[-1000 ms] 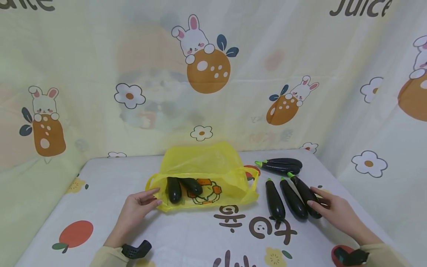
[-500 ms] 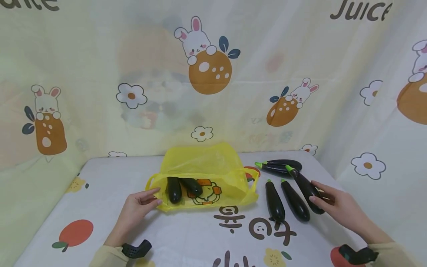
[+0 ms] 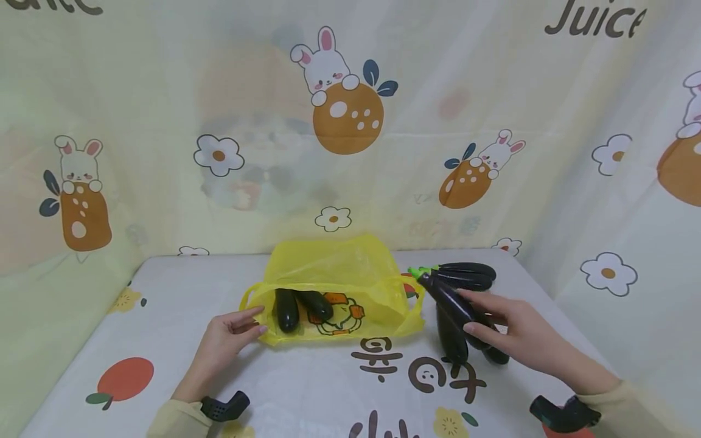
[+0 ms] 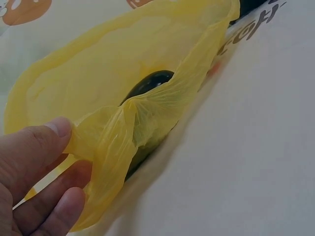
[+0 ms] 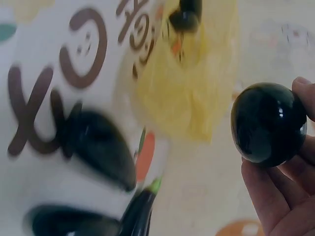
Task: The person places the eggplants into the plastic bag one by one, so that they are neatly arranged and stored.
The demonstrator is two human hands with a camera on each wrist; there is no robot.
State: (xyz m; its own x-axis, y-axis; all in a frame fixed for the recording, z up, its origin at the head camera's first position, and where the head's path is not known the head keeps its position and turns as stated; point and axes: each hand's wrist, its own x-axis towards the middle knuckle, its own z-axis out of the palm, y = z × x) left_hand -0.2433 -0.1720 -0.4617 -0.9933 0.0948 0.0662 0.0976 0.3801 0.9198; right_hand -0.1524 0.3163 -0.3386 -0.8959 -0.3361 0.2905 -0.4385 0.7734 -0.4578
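A yellow plastic bag (image 3: 378,310) lies on its side with its mouth toward me. Just inside it are two dark eggplants (image 3: 287,311). My left hand (image 3: 232,334) pinches the left edge of the bag's mouth between thumb and fingers, and in the left wrist view the thin plastic (image 4: 110,162) bunches beside them. My right hand (image 3: 520,331) grips an eggplant (image 3: 446,301) by its thick end, its green stem pointing toward the bag. In the right wrist view that eggplant's rounded end (image 5: 268,125) shows between thumb and fingers, raised above the others.
Beneath the held one lie two more eggplants (image 3: 451,337), partly hidden. Another pair of eggplants (image 3: 468,277) rests side by side at the back right of the table. A printed cloth (image 3: 246,109) hangs behind the table. The tablecloth (image 3: 306,389) carries printed fruit and lettering.
My right hand has lifted the rightmost eggplant of the front row and carried it left toward the bag. The left hand and the bag have stayed in place.
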